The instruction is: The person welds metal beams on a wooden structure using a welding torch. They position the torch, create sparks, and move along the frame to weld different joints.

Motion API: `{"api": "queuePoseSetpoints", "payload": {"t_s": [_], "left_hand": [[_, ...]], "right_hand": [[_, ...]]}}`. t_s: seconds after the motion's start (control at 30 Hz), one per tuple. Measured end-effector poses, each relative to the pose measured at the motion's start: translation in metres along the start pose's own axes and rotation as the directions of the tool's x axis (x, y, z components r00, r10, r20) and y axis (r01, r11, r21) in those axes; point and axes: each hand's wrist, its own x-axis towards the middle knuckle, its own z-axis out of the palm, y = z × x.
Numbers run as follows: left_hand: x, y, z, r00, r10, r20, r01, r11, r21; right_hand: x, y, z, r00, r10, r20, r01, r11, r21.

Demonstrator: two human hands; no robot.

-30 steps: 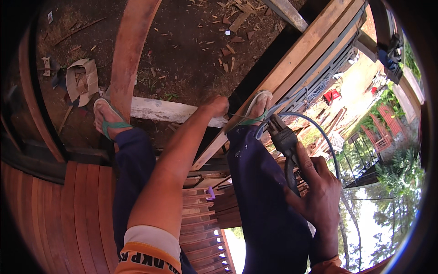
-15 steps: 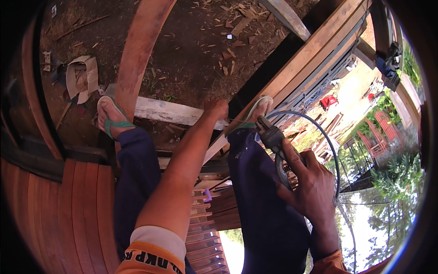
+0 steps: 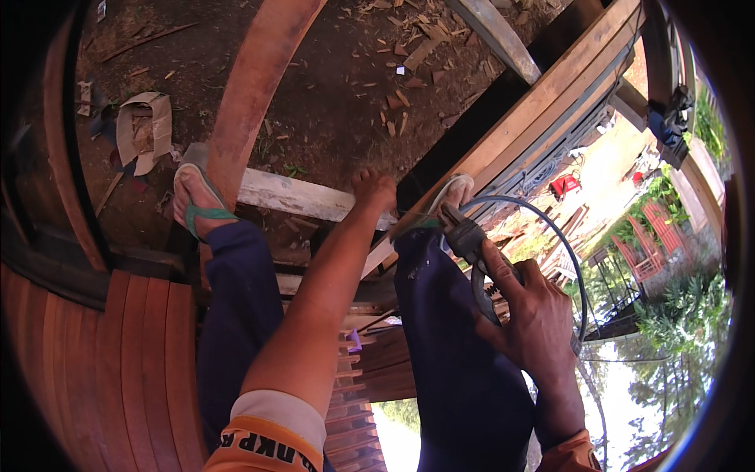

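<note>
My right hand is closed round a dark welding electrode holder, its jaws pointing up and left, above my right trouser leg. A thin rod runs left from the jaws toward my left wrist. A blue-grey cable arcs up and over to the right of the holder. My left arm reaches forward, and my left hand is at the right end of a whitish beam, beside a black beam. Its fingers look partly spread, with nothing visible in them; the palm is hidden.
My sandalled feet stand on the framing. A curved brown timber crosses ahead, and long planks slant up right. Red-brown boards lie at left. Below are bare soil, wood scraps and a torn carton.
My left hand has shifted slightly left, and its fingers have gone from curled to more spread. The right hand keeps hold of the electrode holder nearly in place. The view has shifted a little.
</note>
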Motion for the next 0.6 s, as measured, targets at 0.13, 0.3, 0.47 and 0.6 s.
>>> {"api": "queuePoseSetpoints", "payload": {"t_s": [0.13,0.3,0.47,0.6], "left_hand": [[-0.002,-0.001,-0.007,0.997,0.053,0.052,-0.051,0.998,-0.038],[-0.001,-0.004,-0.009,0.998,-0.019,0.062,0.021,0.999,-0.040],[-0.003,0.000,-0.018,0.993,-0.027,0.116,0.031,0.999,-0.036],[0.000,0.002,-0.016,0.994,-0.049,0.100,0.053,0.998,-0.032]], "right_hand": [[0.002,0.000,-0.001,1.000,-0.002,-0.012,0.002,1.000,-0.012],[0.009,0.000,-0.005,0.999,-0.035,-0.006,0.035,0.999,-0.024],[0.016,0.000,-0.008,0.999,-0.031,0.010,0.032,0.999,-0.015],[0.024,-0.001,-0.018,0.996,-0.069,0.053,0.072,0.997,-0.041]]}}
